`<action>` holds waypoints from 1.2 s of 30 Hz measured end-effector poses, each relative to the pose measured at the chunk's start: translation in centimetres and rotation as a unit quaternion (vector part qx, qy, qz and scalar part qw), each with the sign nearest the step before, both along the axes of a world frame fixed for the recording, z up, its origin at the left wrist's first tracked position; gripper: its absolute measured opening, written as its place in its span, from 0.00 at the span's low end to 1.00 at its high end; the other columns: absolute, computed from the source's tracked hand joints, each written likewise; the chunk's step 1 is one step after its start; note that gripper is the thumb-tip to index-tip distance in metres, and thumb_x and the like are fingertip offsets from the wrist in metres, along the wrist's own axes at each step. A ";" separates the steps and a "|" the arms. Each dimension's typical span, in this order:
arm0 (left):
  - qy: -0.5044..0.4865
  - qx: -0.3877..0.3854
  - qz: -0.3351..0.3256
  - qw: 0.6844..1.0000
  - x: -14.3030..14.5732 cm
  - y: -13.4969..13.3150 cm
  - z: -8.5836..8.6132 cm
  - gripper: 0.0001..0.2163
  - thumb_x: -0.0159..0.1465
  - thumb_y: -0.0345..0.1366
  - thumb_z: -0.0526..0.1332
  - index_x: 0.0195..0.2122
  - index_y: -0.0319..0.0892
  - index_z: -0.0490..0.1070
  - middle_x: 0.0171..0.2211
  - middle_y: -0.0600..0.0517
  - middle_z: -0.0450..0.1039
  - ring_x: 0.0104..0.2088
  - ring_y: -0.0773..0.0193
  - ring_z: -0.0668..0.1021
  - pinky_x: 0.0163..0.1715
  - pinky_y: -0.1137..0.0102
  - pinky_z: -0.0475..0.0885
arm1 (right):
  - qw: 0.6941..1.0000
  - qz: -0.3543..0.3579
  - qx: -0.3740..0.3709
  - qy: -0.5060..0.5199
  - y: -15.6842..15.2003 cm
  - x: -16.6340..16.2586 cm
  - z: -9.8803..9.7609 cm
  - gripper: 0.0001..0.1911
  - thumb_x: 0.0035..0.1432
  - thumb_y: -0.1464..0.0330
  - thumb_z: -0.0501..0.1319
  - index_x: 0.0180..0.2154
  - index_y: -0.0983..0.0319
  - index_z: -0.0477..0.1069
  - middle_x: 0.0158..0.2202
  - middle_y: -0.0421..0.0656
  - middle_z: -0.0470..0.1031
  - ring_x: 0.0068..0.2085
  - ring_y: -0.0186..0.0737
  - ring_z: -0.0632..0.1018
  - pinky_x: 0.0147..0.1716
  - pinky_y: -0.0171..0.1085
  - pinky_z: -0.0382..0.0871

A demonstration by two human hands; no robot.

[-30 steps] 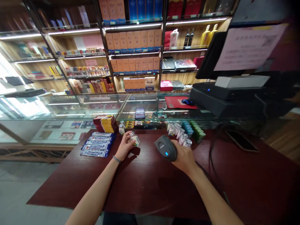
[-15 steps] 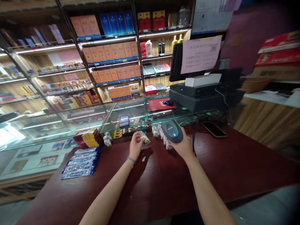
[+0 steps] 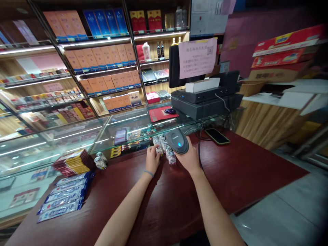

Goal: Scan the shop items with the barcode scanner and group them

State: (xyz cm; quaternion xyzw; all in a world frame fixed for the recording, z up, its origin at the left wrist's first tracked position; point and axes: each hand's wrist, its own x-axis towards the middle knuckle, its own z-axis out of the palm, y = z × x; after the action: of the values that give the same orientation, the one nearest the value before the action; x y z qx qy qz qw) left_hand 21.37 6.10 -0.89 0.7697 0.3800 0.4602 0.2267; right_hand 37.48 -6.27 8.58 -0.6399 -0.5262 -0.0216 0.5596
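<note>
My right hand grips a dark barcode scanner with a blue light, held just above a cluster of several small clear jars on the dark red counter. My left hand is closed around one small jar at the left edge of that cluster, down at the counter surface. The scanner's cable runs off to the right behind my wrist.
Two lone small jars stand left, near a stack of red and yellow bars and blue wrapped packs. A phone lies right of the scanner. A glass display case, a till with monitor and stocked shelves lie behind.
My left hand carried its small jar rightward and down to the cluster of jars. The scanner stayed in my right hand, and my view swung to the right.
</note>
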 end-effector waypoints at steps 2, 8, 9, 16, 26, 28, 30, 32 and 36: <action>0.007 0.002 -0.003 1.000 0.3 -0.1 -0.1 0.17 0.64 0.27 0.61 0.54 0.45 0.71 0.46 0.46 0.67 0.44 0.59 0.75 0.50 0.61 0.72 | 1.000 0.008 0.003 0.002 -0.1 -0.1 0.2 0.18 0.52 0.65 0.66 0.43 0.55 0.62 0.32 0.43 0.79 0.33 0.51 0.83 0.30 0.39 0.73; 0.016 0.001 -0.008 1.000 0.6 -0.1 -0.5 0.17 0.65 0.29 0.60 0.55 0.46 0.70 0.48 0.45 0.66 0.48 0.56 0.74 0.53 0.60 0.71 | 1.000 0.010 0.013 0.013 -0.3 -0.2 0.5 0.18 0.51 0.65 0.66 0.43 0.56 0.62 0.33 0.44 0.79 0.34 0.49 0.82 0.32 0.40 0.74; 0.017 0.004 -0.008 1.000 0.6 -0.1 -0.5 0.17 0.66 0.29 0.60 0.55 0.45 0.70 0.48 0.45 0.66 0.49 0.56 0.74 0.53 0.60 0.71 | 1.000 0.012 0.013 0.017 -0.4 -0.2 0.5 0.18 0.51 0.65 0.66 0.43 0.56 0.62 0.33 0.44 0.79 0.34 0.49 0.82 0.33 0.40 0.74; 0.024 0.038 -0.017 0.999 0.5 0.1 -1.3 0.23 0.64 0.27 0.60 0.60 0.46 0.64 0.51 0.44 0.65 0.52 0.55 0.73 0.56 0.56 0.70 | 0.999 0.021 0.022 0.022 -0.3 -0.1 0.3 0.18 0.51 0.65 0.66 0.43 0.56 0.62 0.33 0.44 0.78 0.33 0.48 0.81 0.35 0.41 0.75; -0.031 0.092 0.027 0.995 -2.2 -0.6 0.2 0.33 0.60 0.35 0.69 0.65 0.46 0.57 0.55 0.41 0.64 0.52 0.52 0.73 0.53 0.53 0.73 | 0.999 0.021 0.039 0.009 -0.3 -1.0 -0.1 0.21 0.51 0.62 0.66 0.46 0.57 0.65 0.32 0.44 0.79 0.33 0.49 0.82 0.32 0.40 0.75; -0.048 0.090 0.047 0.994 -4.3 -0.7 1.1 0.31 0.62 0.37 0.68 0.64 0.46 0.58 0.56 0.41 0.62 0.51 0.54 0.73 0.50 0.56 0.75 | 0.998 0.033 0.048 0.007 -0.2 -1.3 -0.2 0.20 0.51 0.62 0.66 0.46 0.57 0.65 0.31 0.43 0.80 0.32 0.48 0.82 0.32 0.39 0.75; -0.061 0.091 0.072 0.991 -6.6 -0.8 2.0 0.29 0.63 0.38 0.67 0.64 0.46 0.58 0.56 0.41 0.62 0.51 0.55 0.74 0.48 0.58 0.76 | 0.997 0.048 0.059 0.003 -0.1 -1.8 -0.4 0.20 0.51 0.62 0.66 0.45 0.57 0.66 0.32 0.44 0.81 0.33 0.47 0.83 0.31 0.38 0.74; -0.072 0.100 0.105 0.987 -9.2 -0.9 2.8 0.27 0.64 0.39 0.66 0.63 0.47 0.60 0.56 0.42 0.63 0.51 0.55 0.74 0.47 0.58 0.77 | 0.996 0.066 0.063 0.000 0.0 -2.5 -0.5 0.21 0.51 0.62 0.67 0.46 0.58 0.66 0.32 0.44 0.81 0.34 0.47 0.83 0.30 0.36 0.74; -0.075 0.124 0.174 0.974 -14.3 -0.9 4.0 0.23 0.65 0.39 0.65 0.60 0.46 0.63 0.54 0.43 0.65 0.52 0.55 0.73 0.48 0.59 0.76 | 0.991 0.123 0.045 0.003 0.0 -4.6 -1.0 0.21 0.52 0.63 0.67 0.47 0.58 0.67 0.32 0.43 0.82 0.32 0.46 0.83 0.31 0.37 0.75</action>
State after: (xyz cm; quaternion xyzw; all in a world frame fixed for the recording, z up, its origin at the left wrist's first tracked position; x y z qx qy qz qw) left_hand 7.03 5.22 3.06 0.6773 0.4295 0.5927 0.0737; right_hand 32.89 -6.25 7.56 -0.5448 -0.5976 0.0253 0.5877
